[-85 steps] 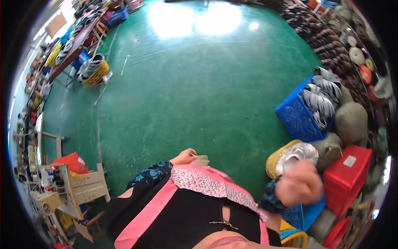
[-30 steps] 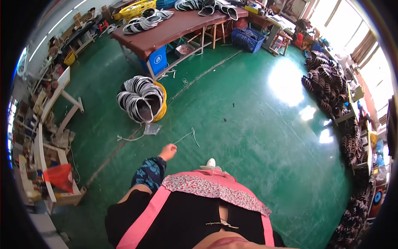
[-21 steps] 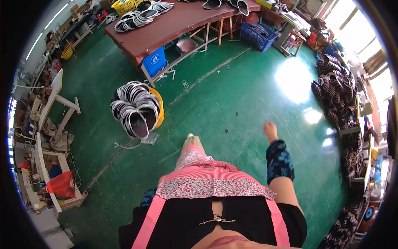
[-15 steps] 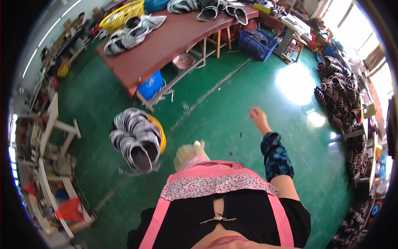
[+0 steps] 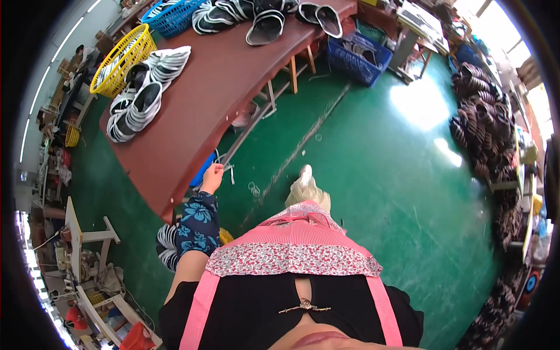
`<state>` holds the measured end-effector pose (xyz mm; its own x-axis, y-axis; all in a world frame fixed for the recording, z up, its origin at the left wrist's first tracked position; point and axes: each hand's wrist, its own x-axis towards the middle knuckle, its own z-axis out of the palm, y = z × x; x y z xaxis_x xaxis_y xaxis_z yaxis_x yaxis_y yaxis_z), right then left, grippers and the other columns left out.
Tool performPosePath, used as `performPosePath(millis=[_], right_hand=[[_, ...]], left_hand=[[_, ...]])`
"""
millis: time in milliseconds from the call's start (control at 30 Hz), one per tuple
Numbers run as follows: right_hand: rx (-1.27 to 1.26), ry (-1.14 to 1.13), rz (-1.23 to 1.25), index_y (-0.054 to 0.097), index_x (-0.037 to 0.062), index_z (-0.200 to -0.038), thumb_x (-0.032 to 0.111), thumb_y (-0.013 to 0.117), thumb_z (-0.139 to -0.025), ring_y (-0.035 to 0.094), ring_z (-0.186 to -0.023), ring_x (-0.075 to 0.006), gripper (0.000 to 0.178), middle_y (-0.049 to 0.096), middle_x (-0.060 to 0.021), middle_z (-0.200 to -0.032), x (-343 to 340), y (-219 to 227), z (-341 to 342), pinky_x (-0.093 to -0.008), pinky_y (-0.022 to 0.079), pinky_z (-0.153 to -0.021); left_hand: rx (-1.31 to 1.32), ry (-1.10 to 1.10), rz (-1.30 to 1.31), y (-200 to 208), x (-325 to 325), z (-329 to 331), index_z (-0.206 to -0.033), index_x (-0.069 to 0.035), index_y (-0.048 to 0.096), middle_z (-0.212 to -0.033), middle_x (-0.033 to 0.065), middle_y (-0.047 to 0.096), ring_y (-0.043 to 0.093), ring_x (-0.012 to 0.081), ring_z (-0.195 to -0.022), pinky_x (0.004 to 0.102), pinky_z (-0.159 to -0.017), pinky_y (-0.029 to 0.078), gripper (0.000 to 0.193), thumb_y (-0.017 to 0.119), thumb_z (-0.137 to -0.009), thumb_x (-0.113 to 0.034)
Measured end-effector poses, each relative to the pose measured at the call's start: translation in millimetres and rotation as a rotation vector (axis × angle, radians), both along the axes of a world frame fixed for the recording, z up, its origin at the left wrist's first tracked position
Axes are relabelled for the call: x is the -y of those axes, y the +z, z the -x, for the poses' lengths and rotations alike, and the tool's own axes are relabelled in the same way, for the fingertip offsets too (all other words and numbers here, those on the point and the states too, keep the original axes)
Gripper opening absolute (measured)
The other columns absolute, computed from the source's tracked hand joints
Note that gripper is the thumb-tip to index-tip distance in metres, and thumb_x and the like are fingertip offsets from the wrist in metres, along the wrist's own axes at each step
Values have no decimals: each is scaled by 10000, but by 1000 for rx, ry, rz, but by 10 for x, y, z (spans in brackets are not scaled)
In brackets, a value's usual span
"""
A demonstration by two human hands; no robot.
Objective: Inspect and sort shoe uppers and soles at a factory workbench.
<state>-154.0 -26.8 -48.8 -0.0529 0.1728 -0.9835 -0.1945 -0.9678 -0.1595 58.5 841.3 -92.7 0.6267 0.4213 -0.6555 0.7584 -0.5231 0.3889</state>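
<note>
My left hand (image 5: 212,178), below a dark blue flowered sleeve (image 5: 198,220), swings forward beside the near edge of the reddish-brown table (image 5: 192,105). Its fingers are loosely curled together and nothing shows in them. Beneath the table edge, close to that hand, part of a blue box (image 5: 202,170) is visible. A pile of black-and-white striped shoe uppers (image 5: 167,248) on the floor is partly hidden behind my left forearm. My right hand is out of the picture.
On the table stand a yellow basket (image 5: 123,61), a blue basket (image 5: 174,18) and stacks of striped uppers (image 5: 137,111). A dark blue crate (image 5: 359,60) sits on the floor beyond. Dark uppers are heaped (image 5: 481,116) at the right. White table frames (image 5: 93,236) line the left.
I have walked forward, so the table is nearer and the floor pile has slipped back beside me. My left hand has come into view; my right hand has gone out of it.
</note>
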Motion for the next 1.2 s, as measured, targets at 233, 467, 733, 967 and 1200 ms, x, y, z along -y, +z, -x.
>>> performPosePath(millis=[233,467,733,967,1200], right_hand=[[434,462,-204,825,194,-739,287,772,-887,786,-731,-312,182,791,-114,-800,-136,-1658,-1431,-480,597,-619],[625,-750,-346,832,58,-1190,277,709,-1098,662,-721,-123,268,784,-42,-885,-2570,-1973,-5489,-328,515,-632],[459,-908,-503,788,26,-1351,217,714,-1135,750,-997,-142,298,826,-56,-1145,-3429,-1143,-5659,-316,599,-857],[969,-1058,-478,734,17,-954,352,793,-1095,610,-763,-142,369,629,-10,-804,-2602,-1636,-6491,-359,504,-711],[550,-1820,-470,752,-77,-1278,463,873,-1029,685,-890,-173,607,742,-50,-1017,-2327,-113,-5493,-360,560,-821]], left_hand=[[-186,112,317,172,1248,997,-1305,-17,750,-1059,104,833,789,194,-924,376,-851,644,305,785,-1047,-173],[-332,232,403,1091,2027,1435,-1368,20,757,-1209,156,841,796,228,-1153,373,-1012,622,378,775,-1090,-236],[-60,563,532,764,1883,273,-1410,-49,727,-1200,23,803,721,104,-1021,282,-855,575,310,753,-1119,-153],[101,572,779,404,1645,-2034,-1506,-85,700,-1358,47,788,728,162,-1219,336,-1005,574,444,739,-1154,-352],[97,788,1202,728,2614,-2157,-1511,-85,655,-1469,114,728,686,299,-1376,508,-1202,531,698,865,-1025,-540]])
